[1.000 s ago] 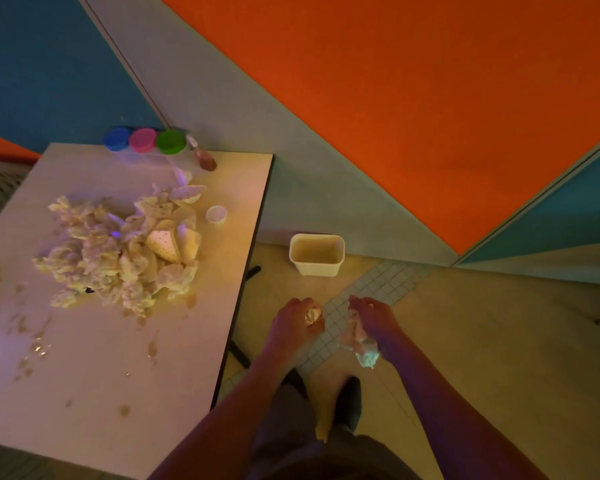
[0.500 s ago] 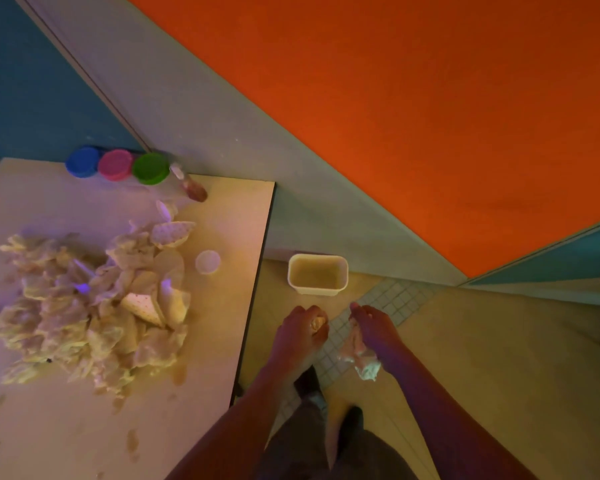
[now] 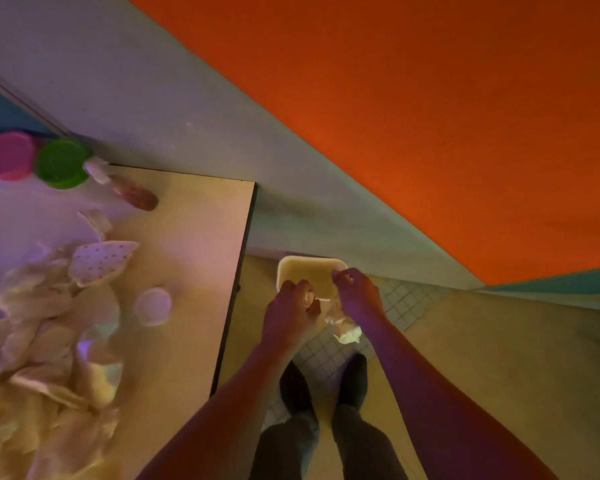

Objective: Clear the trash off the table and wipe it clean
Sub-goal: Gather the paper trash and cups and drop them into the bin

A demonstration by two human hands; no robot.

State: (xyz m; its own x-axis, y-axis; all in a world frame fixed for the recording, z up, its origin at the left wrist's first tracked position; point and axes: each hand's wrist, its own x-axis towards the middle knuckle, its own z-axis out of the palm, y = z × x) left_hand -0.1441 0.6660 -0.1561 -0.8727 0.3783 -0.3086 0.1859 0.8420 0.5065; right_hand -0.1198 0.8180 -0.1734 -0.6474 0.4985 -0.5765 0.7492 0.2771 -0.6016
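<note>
A small cream bin point(image 3: 309, 270) stands on the floor against the wall, right of the table point(image 3: 194, 258). My left hand point(image 3: 288, 315) hangs over the bin's near edge, fingers curled round a small crumpled scrap. My right hand point(image 3: 357, 294) is beside it over the bin's right side, gripping a wad of crumpled white paper point(image 3: 347, 329) that hangs below the palm. A big heap of crumpled paper trash point(image 3: 45, 341) covers the table's left part.
At the table's back edge stand a pink-lidded tub point(image 3: 7, 155) and a green-lidded tub point(image 3: 61, 164), with a small bottle point(image 3: 132, 194) lying beside them. A small round white lid point(image 3: 152, 306) lies near the heap. My feet point(image 3: 326, 386) are on the floor below the bin.
Both hands have moved forward with their paper, from above the tiled floor to over the bin. The camera has come closer and tilted down.
</note>
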